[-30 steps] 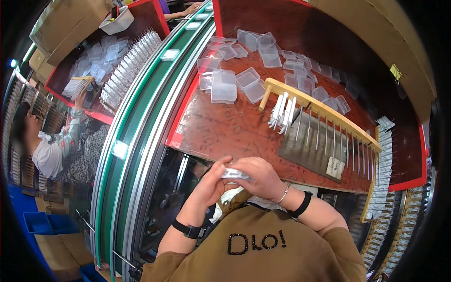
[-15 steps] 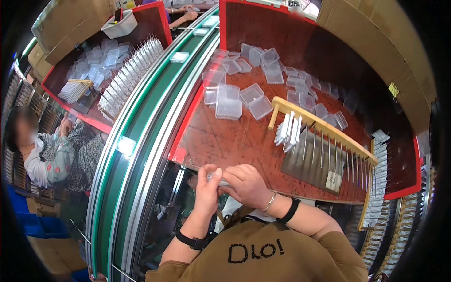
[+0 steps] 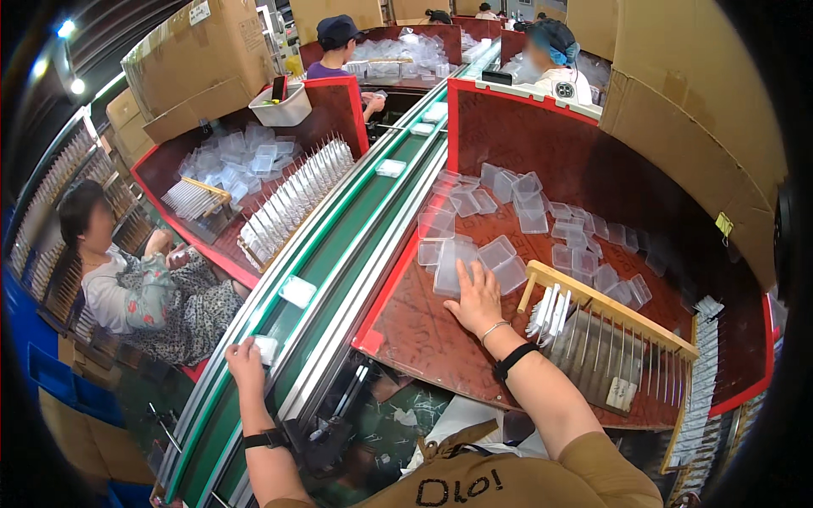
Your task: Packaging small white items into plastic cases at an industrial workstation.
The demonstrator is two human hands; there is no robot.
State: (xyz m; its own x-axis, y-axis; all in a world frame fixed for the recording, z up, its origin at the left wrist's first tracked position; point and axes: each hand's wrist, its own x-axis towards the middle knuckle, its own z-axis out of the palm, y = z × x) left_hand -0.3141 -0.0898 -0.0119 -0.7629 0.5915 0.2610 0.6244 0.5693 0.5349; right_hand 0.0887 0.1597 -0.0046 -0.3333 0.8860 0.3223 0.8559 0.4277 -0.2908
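Note:
My left hand [image 3: 246, 366] is over the green conveyor belt [image 3: 318, 247]. Its fingers close on the edge of a small clear plastic box [image 3: 266, 348] with white contents. My right hand [image 3: 477, 298] reaches over the red-brown worktable [image 3: 406, 334], fingers spread, its fingertips at a clear plastic box [image 3: 450, 267] among loose ones. To the right of that hand stands a wooden rack [image 3: 605, 305] with metal rods, and several white pieces [image 3: 552, 313] hang at its near-left end.
Another white-filled box [image 3: 298, 291] lies farther along the belt. Loose clear boxes [image 3: 584, 241] spread across the table's back. A red-edged partition [image 3: 550, 140] and cardboard [image 3: 677, 127] bound it. Across the belt sits a person [image 3: 135, 279] beside a table with boxes and white pieces on rods.
My hands have parted. The left has carried the box from in front of me to the belt; the right has moved forward to the loose clear boxes and opened. The view has tilted up.

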